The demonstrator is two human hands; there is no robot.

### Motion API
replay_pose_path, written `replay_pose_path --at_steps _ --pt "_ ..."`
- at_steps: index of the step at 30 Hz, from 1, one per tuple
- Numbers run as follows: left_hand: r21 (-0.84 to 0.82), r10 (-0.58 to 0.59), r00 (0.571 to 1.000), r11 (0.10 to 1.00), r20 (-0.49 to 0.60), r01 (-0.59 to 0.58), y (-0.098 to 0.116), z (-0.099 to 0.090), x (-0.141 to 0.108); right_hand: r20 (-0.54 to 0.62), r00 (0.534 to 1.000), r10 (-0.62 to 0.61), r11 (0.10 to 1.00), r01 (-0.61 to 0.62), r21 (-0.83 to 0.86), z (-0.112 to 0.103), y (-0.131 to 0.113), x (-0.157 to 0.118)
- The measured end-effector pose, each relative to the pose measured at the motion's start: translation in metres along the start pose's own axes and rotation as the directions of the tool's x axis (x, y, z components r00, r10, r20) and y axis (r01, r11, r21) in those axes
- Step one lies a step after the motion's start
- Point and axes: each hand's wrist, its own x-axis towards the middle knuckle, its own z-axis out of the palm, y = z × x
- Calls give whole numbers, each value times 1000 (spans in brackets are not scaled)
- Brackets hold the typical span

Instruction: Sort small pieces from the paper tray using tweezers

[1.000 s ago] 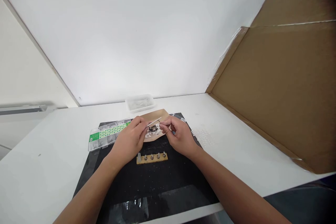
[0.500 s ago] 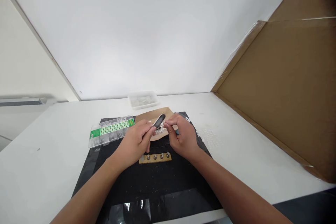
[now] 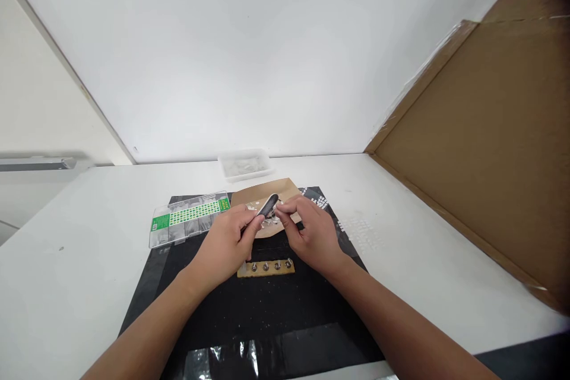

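So the left hand [image 3: 229, 237] has a slim, dark-faced, pale-edged strip [image 3: 269, 205] pinched tight, right above the brown paper tray [image 3: 249, 195]. Long axis runs diagonally, rounded free end pointing away and rightward. Right hand's [image 3: 312, 231] fingertips are pinched close beside it; can't tell if they've got anything.
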Motion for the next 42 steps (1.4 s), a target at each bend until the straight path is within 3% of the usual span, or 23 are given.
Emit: replay_pose_path --at_steps 7,14,18,24,27,31,35,38,42 --pt "-111 -43 999 993 4 43 -4 -1 -2 42 998 51 998 -52 30 -1 0 -2" --pt "-370 -195 976 904 95 216 -7 7 -2 54 998 13 999 -14 29 -3 0 -2" --pt "-325 -203 974 918 104 227 -3 3 -2 25 999 29 999 -29 21 0 -1 -4" --pt "-108 -118 993 987 18 119 -1 -4 -1 22 1000 -11 1000 11 -10 2 -1 -7" --pt "-86 -112 994 990 19 113 -3 -3 0 44 999 -9 999 11 -45 1 1 -8" --pt "-195 -220 961 948 167 251 -7 -3 -1 84 996 -18 974 36 -224 -2 2 -11" --pt "-276 -312 922 888 229 369 -6 -8 -2 63 998 24 986 -13 -165 -10 -2 -9" --pt "-267 -281 941 907 189 325 -4 -10 -2 75 996 58 993 -50 -105 -14 -4 2" --pt "-187 -195 974 959 115 214 -3 -11 -2 91 993 -74 978 90 -189 -10 -4 18"
